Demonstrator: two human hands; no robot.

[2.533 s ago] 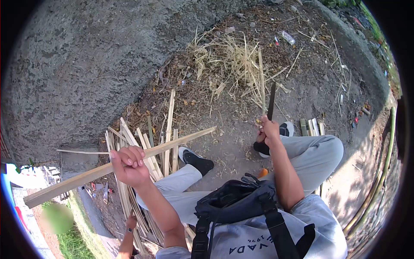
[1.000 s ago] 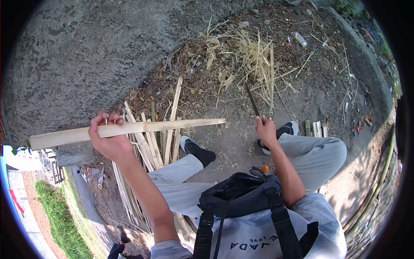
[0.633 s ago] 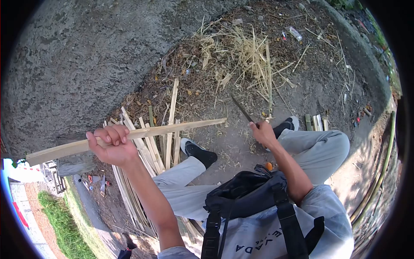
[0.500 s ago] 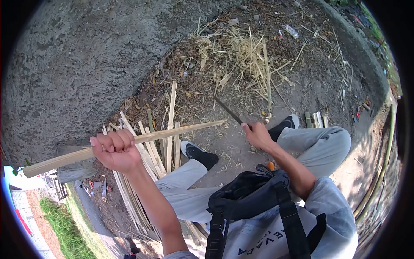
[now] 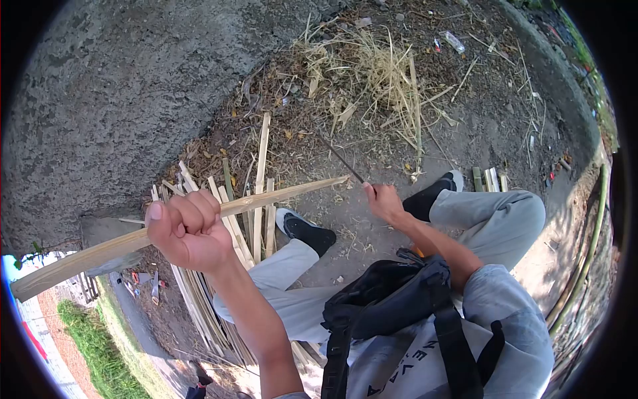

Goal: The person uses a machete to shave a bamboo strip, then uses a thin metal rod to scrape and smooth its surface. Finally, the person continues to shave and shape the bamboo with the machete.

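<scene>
My left hand [image 5: 191, 229] is closed around a long pale bamboo strip [image 5: 286, 193], which slants from the lower left up to a thin tip near the middle of the view. My right hand [image 5: 387, 201] is closed on the handle end of a dark, narrow-looking knife [image 5: 342, 160]; the handle is hidden in the fist. The blade points up and left, just beyond the strip's tip. Between the strip's tip and my right hand there is a small gap.
Cut strips [image 5: 262, 156] lie in a pile at my left foot [image 5: 306, 233]. Pale shavings [image 5: 379, 73] are heaped on the ground ahead. A rough grey rock surface [image 5: 133, 86] rises at upper left. A black bag [image 5: 385, 296] rests at my lap. Long poles [image 5: 588, 253] lie at right.
My left hand and the strip have moved slightly right, with the strip's thick end lower. My right hand has shifted a little up and left, and the knife blade now appears narrower.
</scene>
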